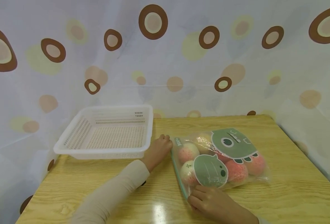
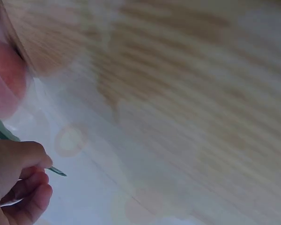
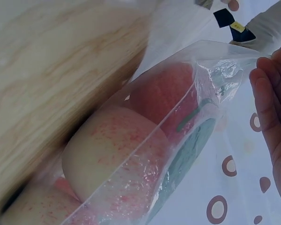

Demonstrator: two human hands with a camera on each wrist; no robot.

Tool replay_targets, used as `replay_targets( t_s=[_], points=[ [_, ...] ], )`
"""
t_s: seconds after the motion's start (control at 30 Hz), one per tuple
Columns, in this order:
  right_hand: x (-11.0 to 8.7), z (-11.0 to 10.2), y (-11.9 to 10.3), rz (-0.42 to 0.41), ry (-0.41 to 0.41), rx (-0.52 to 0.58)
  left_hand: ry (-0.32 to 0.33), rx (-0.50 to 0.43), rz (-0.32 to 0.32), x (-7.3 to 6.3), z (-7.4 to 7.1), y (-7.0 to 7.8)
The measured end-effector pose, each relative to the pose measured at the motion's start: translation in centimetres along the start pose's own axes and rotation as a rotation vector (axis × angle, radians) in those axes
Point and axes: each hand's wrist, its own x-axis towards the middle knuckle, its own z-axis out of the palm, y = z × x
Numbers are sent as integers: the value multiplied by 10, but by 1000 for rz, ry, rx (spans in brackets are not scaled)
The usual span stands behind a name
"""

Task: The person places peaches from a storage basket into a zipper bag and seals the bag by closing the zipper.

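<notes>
A clear zip bag [image 1: 179, 183] printed with green cartoon monsters lies on the table, with several pink and cream peaches [image 1: 237, 171] inside. Its green zip edge faces left. My left hand [image 1: 158, 151] is at the far corner of that edge, and in the left wrist view thumb and fingers pinch the green strip [image 2: 58, 172]. At the near corner, my right hand [image 1: 213, 202] grips the bag's edge. The right wrist view shows the clear plastic stretched up to the fingertips [image 3: 262, 84], with peaches [image 3: 114, 154] below.
A white plastic basket [image 1: 103, 151] with perforated walls stands at the back left of the wooden table [image 1: 288, 161], close to my left hand. Behind the table hangs a pale curtain [image 1: 176, 65] with brown ring prints. A small dark object [image 1: 143, 183] peeks out beneath my left sleeve.
</notes>
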Motion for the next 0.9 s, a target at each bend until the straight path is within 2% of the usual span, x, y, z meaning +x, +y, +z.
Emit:
replay_targets(
  t_s=[0.13,0.27,0.5,0.57,0.63,0.77,0.83,0.9],
  points=[
    [-1,2,3,-36,-4,10,-40,-16,-70,11,6,2],
    [-1,3,3,-38,-6,13,-67,8,-135,17,12,2],
    [0,-3,1,-2,-78,41,-40,-8,-145,19,17,0],
    [1,-4,0,17,-95,54,-48,-44,-161,18,16,0],
    [1,-5,-2,35,-113,69,-85,-134,-200,16,15,1],
    [0,-10,-1,115,-162,145,-149,-391,-317,9,5,1],
    [-1,-14,2,170,-157,175,-153,-534,-370,4,0,3],
    [-4,-20,8,235,-135,165,-156,-677,-397,-1,-5,5]
  ],
)
